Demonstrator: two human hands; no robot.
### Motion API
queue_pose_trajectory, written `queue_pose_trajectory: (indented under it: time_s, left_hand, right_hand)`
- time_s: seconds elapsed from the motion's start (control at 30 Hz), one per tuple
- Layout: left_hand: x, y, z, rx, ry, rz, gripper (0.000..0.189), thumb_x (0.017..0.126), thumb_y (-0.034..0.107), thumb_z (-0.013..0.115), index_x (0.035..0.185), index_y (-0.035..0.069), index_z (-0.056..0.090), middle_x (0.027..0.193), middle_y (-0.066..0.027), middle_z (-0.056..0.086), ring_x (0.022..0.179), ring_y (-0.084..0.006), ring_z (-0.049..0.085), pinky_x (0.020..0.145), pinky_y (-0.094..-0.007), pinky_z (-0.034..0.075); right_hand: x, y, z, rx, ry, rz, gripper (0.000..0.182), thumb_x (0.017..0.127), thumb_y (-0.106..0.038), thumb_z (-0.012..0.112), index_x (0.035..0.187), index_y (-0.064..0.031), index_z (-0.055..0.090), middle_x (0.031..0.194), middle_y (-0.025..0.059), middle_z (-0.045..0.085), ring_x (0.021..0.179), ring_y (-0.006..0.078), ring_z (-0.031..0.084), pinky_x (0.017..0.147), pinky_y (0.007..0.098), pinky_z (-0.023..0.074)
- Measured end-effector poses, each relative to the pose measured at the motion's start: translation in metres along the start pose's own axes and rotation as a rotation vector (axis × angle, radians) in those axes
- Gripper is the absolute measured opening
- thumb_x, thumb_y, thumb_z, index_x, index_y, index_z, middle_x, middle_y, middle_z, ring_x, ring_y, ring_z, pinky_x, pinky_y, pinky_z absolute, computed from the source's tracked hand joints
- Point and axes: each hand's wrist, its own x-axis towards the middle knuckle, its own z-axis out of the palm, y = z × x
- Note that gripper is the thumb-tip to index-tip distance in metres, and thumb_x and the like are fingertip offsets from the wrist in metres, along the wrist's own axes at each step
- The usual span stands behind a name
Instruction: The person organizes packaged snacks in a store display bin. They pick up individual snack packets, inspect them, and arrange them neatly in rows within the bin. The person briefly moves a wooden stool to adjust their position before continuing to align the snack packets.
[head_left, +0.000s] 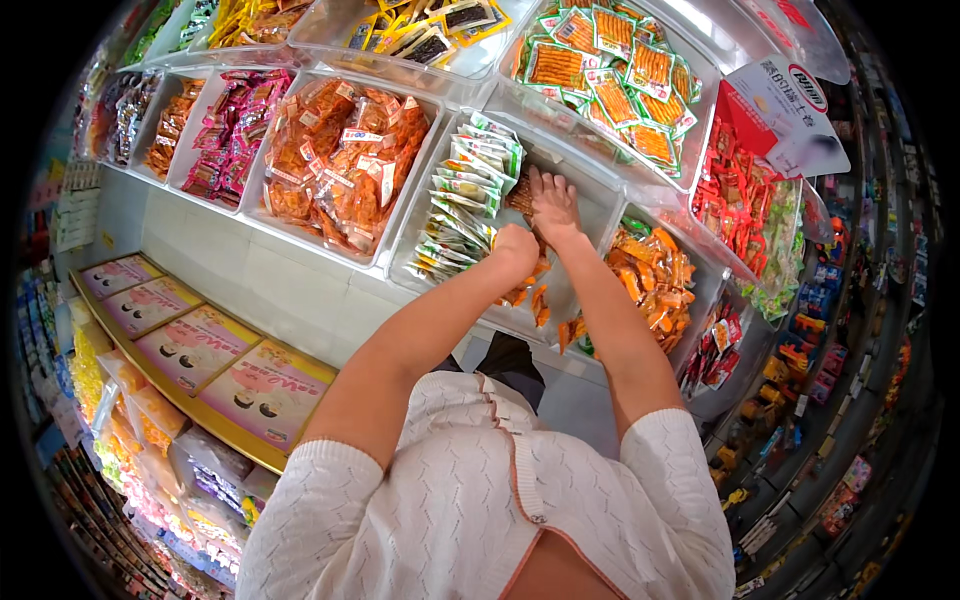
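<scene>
Both my hands are in a clear plastic bin (600, 206) of the snack display. My left hand (516, 251) is curled like a fist beside the front row of upright snack packets (454, 236); what lies inside its fingers is hidden. Some small orange-wrapped snacks (541, 306) show just below it. Farther back, my right hand (553, 204) lies with its fingertips on a brown snack packet (520, 196), palm down. That packet sits against the right side of the back row of white-and-green packets (489, 161). Whether the right fingers grip it cannot be told.
A bin of reddish-brown packaged snacks (341, 165) adjoins on the left, orange-wrapped snacks (652, 277) on the right. Raised behind is a bin of green-edged packets (611, 71). A printed sign (787, 112) juts out at right. A gold-edged ledge (172, 360) runs along the left.
</scene>
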Motion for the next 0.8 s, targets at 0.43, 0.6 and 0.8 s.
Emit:
queue_pose_trajectory:
  time_s: [0.43, 0.6, 0.8]
  left_hand:
    - [-0.130, 0.000, -0.029, -0.493, 0.929, 0.310, 0.018, 0.077, 0.007, 0.066, 0.094, 0.009, 0.069, 0.091, -0.0071, 0.067, 0.076, -0.0243, 0.066, 0.060, -0.0325, 0.052]
    - [-0.175, -0.022, -0.013, -0.553, 1.218, 0.345, 0.025, 0.070, 0.001, 0.072, 0.093, 0.012, 0.071, 0.086, -0.0010, 0.065, 0.065, -0.0211, 0.061, 0.052, -0.0324, 0.047]
    - [-0.195, -0.008, -0.017, -0.312, 1.039, 0.638, 0.031, 0.066, 0.008, 0.072, 0.096, 0.016, 0.071, 0.092, 0.0028, 0.064, 0.068, -0.0158, 0.059, 0.056, -0.0292, 0.048]
  right_hand:
    - [-0.041, -0.014, -0.047, 0.269, 0.410, 0.031, 0.055, 0.085, -0.038, 0.065, 0.129, -0.0081, 0.052, 0.117, 0.0125, 0.057, 0.104, 0.0302, 0.055, 0.088, 0.0412, 0.0434]
    - [-0.121, -0.022, -0.089, 1.533, -0.440, 0.530, 0.044, 0.099, -0.042, 0.050, 0.115, -0.0025, 0.057, 0.096, 0.0130, 0.067, 0.070, 0.0222, 0.068, 0.061, 0.0302, 0.0533]
    - [-0.170, -0.078, -0.128, 2.240, -0.064, 0.451, 0.036, 0.098, -0.028, 0.055, 0.120, 0.0009, 0.055, 0.104, 0.0073, 0.066, 0.089, 0.0137, 0.064, 0.075, 0.0287, 0.0521]
